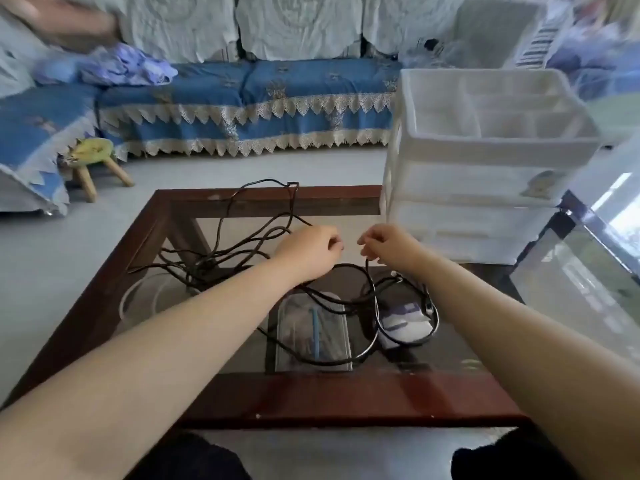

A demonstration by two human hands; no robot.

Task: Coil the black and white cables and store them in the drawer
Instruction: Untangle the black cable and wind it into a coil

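Both my hands on the black cable (242, 244)

My left hand (309, 250) and right hand (389, 245) each pinch it above the glass table (294, 393); the white drawer unit (478, 188) shows bare top compartments.

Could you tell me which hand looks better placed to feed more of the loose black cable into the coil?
Probably the left hand: it grips the black cable beside the loose tangle stretching to its left. The right hand pinches the loops hanging below it, so it likely holds the coil.
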